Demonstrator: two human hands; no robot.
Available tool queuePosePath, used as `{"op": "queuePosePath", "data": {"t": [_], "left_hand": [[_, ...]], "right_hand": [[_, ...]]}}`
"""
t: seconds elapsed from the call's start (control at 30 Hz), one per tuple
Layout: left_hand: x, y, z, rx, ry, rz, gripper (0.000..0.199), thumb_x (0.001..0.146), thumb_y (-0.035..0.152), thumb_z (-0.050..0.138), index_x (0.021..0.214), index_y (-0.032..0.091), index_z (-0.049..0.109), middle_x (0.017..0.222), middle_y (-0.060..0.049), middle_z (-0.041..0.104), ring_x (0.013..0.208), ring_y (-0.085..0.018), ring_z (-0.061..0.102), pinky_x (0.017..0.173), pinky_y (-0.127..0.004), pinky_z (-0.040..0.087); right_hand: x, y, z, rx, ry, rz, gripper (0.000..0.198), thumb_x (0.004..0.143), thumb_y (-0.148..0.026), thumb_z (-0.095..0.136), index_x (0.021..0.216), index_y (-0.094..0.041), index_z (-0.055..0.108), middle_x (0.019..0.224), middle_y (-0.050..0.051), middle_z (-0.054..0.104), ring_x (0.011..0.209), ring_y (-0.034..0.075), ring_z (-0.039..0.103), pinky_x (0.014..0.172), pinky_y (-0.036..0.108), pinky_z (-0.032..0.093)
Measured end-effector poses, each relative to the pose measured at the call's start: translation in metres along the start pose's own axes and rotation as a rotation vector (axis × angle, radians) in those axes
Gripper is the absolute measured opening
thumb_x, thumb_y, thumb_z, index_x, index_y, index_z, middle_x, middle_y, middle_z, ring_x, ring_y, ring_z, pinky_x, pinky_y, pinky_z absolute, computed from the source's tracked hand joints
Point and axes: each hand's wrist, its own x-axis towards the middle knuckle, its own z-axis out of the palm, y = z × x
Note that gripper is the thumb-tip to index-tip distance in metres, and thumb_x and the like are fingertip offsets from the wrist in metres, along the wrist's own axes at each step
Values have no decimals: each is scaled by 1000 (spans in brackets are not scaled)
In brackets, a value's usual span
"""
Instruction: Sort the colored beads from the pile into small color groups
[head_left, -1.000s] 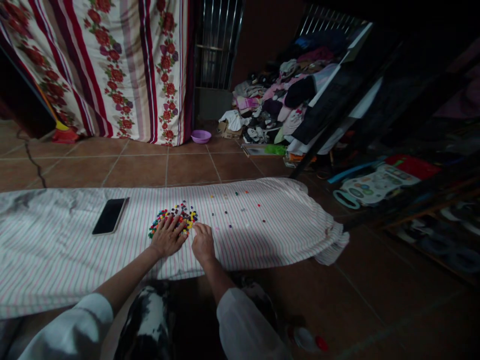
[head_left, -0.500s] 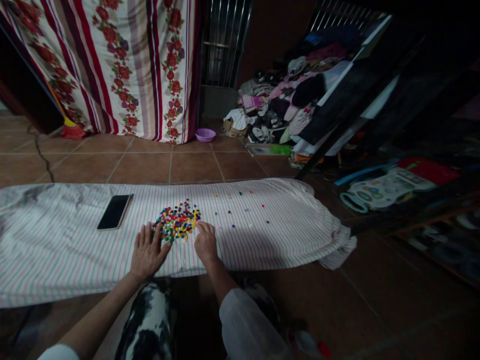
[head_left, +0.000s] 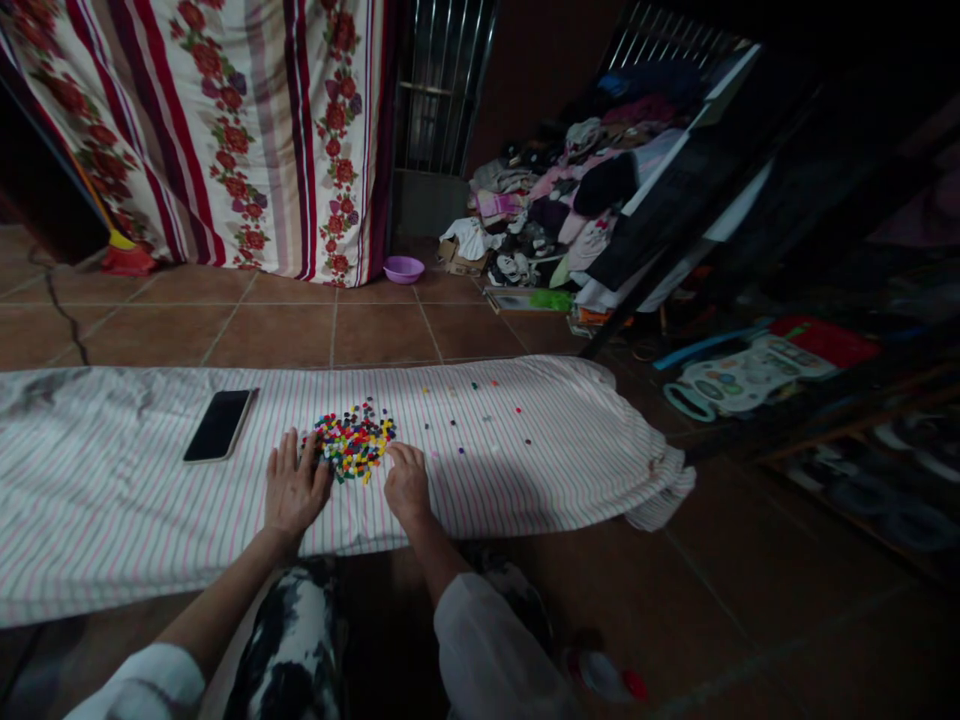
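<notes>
the heap of small, bright pieces (head_left: 354, 440) sits mid-depth on the striped, cloth-covered tabletop (head_left: 585, 490), with bare room before the near edge and more toward the crumpled right end. the two hands are apart: the left hand (head_left: 294, 480) flat, fingers loosely spread at the heap's left edge, the right hand (head_left: 409, 485) curled at its right; whether it pinches anything cannot be told. about twelve loose pieces (head_left: 518, 410) lie rightward; one flat phone (head_left: 219, 427) lies left.

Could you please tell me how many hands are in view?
2: the left hand at the left edge of the pile of colored pieces, and the right hand, fingers curled, at its right edge.
</notes>
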Motion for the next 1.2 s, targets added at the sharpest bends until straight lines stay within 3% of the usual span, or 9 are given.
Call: {"op": "queuePosePath", "data": {"t": [0.23,0.43,0.6,0.93,1.2], "left_hand": [[-14,18,1,-20,24,-36,58,91,38,32,141,9,39,150,-22,34,142,-32,27,111,-54,30],[-12,21,2,-3,51,-115,60,91,40,31,141,8,39,148,-23,36,142,-34,27,110,-55,30],[-9,23,3,46,-4,-151,60,91,42,31,138,8,45,148,-24,36,139,-36,31,110,-54,30],[-3,25,3,66,-17,-136,59,89,42,35,136,9,48,144,-23,43,137,-39,34,105,-55,34],[-3,27,-1,84,-15,-123,58,89,41,36,135,9,50,144,-22,43,137,-38,35,105,-53,34]], "right_hand": [[0,1,0,-5,0,8,44,77,1,41,110,-15,65,116,8,63,112,19,48,100,32,40],[0,2,1,22,14,8,44,75,1,43,108,-15,66,114,7,64,111,20,49,100,32,40],[0,1,-1,29,5,2,42,76,0,43,106,-16,67,114,7,64,111,19,50,99,31,42],[0,0,-6,31,0,-2,41,76,0,41,100,-18,68,109,6,66,107,18,52,97,30,43],[19,4,-2,19,37,112,35,82,-8,42,104,-19,67,99,6,65,98,18,56,91,30,43]]}}
